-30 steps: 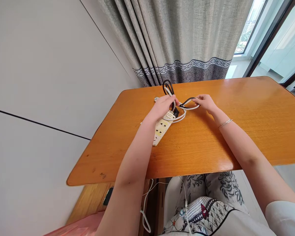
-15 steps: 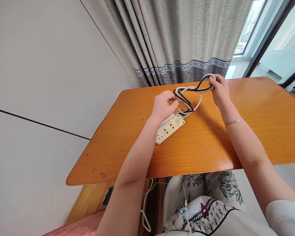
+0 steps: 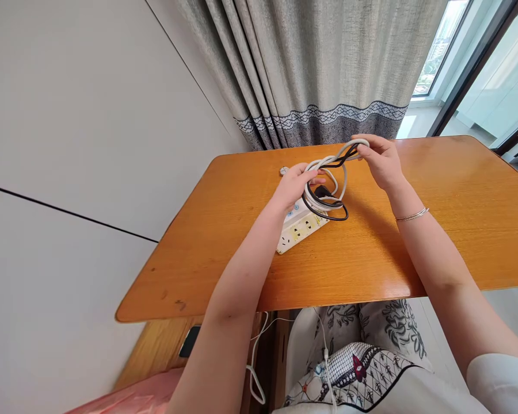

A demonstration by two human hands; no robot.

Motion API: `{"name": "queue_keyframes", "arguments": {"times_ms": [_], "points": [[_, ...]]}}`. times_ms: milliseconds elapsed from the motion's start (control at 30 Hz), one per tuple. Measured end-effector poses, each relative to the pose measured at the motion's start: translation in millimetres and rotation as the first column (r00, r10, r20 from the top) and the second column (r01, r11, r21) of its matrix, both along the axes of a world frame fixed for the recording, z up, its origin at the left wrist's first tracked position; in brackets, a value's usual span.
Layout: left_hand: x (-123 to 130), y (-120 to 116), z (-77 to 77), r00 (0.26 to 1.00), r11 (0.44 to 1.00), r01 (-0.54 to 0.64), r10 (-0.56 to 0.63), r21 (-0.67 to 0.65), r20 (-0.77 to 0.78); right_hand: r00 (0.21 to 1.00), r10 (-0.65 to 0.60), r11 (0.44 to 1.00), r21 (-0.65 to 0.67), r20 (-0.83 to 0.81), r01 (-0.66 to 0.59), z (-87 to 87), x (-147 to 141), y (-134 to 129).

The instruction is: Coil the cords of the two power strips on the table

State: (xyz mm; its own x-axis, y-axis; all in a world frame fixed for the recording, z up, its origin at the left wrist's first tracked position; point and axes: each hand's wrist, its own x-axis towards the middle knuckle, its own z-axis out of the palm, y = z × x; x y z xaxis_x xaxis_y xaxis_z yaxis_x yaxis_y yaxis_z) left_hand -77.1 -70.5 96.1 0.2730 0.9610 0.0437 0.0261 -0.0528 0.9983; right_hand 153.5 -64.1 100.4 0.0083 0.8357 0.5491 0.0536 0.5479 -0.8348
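A tangled bundle of white cord (image 3: 342, 183) and black cord (image 3: 337, 219) is held above the table between my hands. My left hand (image 3: 297, 183) grips the bundle with thumb and fingers, near the far end of a white power strip (image 3: 304, 233). My right hand (image 3: 380, 160) pinches the far loop, where both cords run together. Under the loops a black plug (image 3: 322, 192) shows in part. The power strip lies on the table, its upper left side partly covered by my left hand and the cords.
The orange wooden table (image 3: 414, 230) has rounded corners. A small white-grey piece (image 3: 284, 171) lies beyond my left hand. Grey curtains (image 3: 341, 69) hang behind, and a pale wall (image 3: 69, 126) is at left. Below the table's near edge are a phone (image 3: 190, 341) and a white cable (image 3: 255, 385).
The cord loops have come lower and nearer, now draping over the power strip's end. My left hand has moved slightly right and closed on the bundle; my right hand has shifted slightly left.
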Motion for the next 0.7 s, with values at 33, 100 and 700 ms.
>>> {"name": "queue_keyframes", "arguments": {"times_ms": [33,100,700], "points": [[-0.3,0.3,0.4,1.000,0.999,-0.029,0.029,0.026,0.005,0.999,0.041,0.999,-0.021,0.029,-0.040,1.6,-1.0,-3.2],[-1.9,1.8,-0.3,0.998,0.994,-0.057,0.058,0.092,-0.010,0.989,0.121,0.991,-0.068,0.083,-0.116,2.5,-3.6,-8.0],[-10.0,9.0,0.8,0.986,0.970,-0.166,0.156,0.179,0.065,0.980,-0.067,0.986,-0.137,0.186,0.093,-41.6,-43.5,-5.5]]}}
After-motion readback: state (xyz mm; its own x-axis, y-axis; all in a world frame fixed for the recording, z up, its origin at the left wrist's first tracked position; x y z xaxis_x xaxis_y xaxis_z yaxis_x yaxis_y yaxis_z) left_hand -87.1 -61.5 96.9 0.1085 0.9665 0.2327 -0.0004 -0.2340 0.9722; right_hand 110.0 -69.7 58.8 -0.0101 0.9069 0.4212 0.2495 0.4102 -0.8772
